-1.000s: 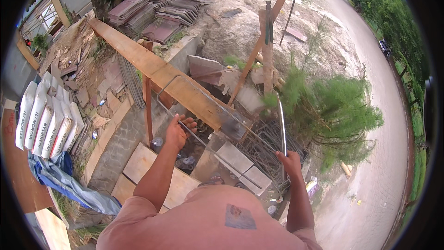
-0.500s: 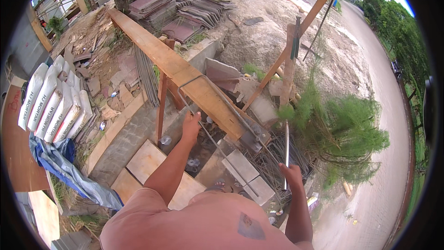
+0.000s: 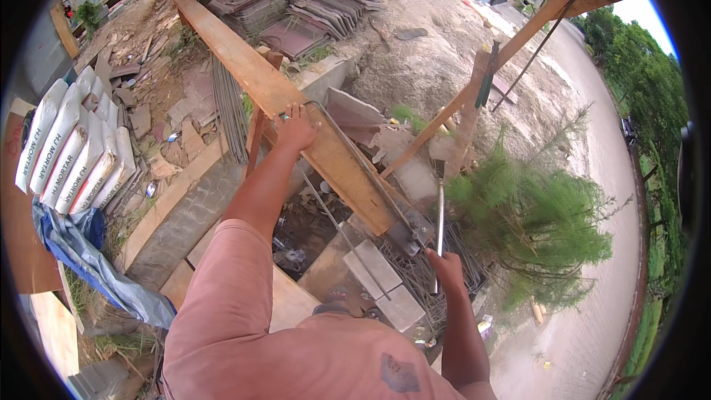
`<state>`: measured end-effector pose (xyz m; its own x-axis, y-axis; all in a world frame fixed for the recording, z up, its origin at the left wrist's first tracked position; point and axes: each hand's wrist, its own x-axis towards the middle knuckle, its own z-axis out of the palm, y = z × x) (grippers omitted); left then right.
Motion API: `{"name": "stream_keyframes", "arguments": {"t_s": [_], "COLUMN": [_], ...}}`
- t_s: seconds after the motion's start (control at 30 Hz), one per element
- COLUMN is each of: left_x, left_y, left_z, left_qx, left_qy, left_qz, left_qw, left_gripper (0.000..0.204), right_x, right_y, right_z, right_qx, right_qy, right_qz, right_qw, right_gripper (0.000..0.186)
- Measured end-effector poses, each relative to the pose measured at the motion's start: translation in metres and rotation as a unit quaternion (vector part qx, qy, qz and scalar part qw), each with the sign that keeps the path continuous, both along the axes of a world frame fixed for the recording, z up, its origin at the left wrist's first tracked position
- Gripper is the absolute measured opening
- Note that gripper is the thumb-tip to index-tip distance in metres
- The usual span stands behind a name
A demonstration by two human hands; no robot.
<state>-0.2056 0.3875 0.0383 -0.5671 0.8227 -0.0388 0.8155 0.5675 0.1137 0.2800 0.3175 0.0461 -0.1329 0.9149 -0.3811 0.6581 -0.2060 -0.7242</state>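
Since the earlier frame, the left hand [image 3: 298, 127] had moved up from the near leg of the bent metal rod [image 3: 341, 230] to its bend, and the right hand [image 3: 446, 270] had come closer to the end of the wooden plank [image 3: 244, 67].

In the head view, the left hand lay over the rod's bend on top of the plank, fingers curved downward; whether they gripped the rod could not be told. The right hand was clenched around a silver pipe [image 3: 441, 218], near its lower end, with the thumb pointing toward the plank.

The rod had 2 long legs: 1 ran along the plank toward the metal plate [image 3: 404, 239] at its end, while the other slanted below the plank and across 2 pale blocks [image 3: 404, 307]. A tangle of thin metal bars [image 3: 465, 275] lay beside the right hand, with a feathery green plant [image 3: 529, 211] to the right. White bags [image 3: 78, 141] were stacked on the far left, above a blue tarp [image 3: 111, 270].
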Motion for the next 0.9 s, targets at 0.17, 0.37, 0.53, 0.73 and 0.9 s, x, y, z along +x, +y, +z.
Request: {"name": "stream_keyframes", "arguments": {"t_s": [0.17, 0.37, 0.53, 0.73, 0.9], "left_x": [-0.021, -0.022, -0.021, -0.027, -0.024], "left_y": [-0.001, 0.006, 0.001, 0.004, 0.005], "left_z": [-0.005, -0.015, -0.013, -0.018, -0.015], "left_qx": [-0.019, -0.021, -0.045, -0.049, -0.052], "left_qy": [0.01, 0.049, 0.074, 0.092, 0.096], "left_qz": [0.026, 0.014, 0.021, 0.025, 0.024], "left_qw": [0.999, 0.998, 0.996, 0.994, 0.994], "left_gripper": [0.08, 0.08, 0.08, 0.079, 0.078], "right_x": [0.005, 0.05, 0.129, 0.177, 0.19], "right_y": [0.004, 0.001, -0.033, -0.022, 0.019], "right_z": [-0.011, 0.009, 0.005, 0.034, 0.036], "right_qx": [-0.022, 0.021, 0.116, 0.087, 0.035], "right_qy": [-0.013, -0.049, -0.04, -0.24, -0.256], "right_qz": [-0.004, 0.031, 0.022, 0.028, 0.184], "right_qw": [1.0, 0.998, 0.992, 0.966, 0.948], "right_gripper": [0.04, 0.032, 0.018, 0.026, 0.031]}}
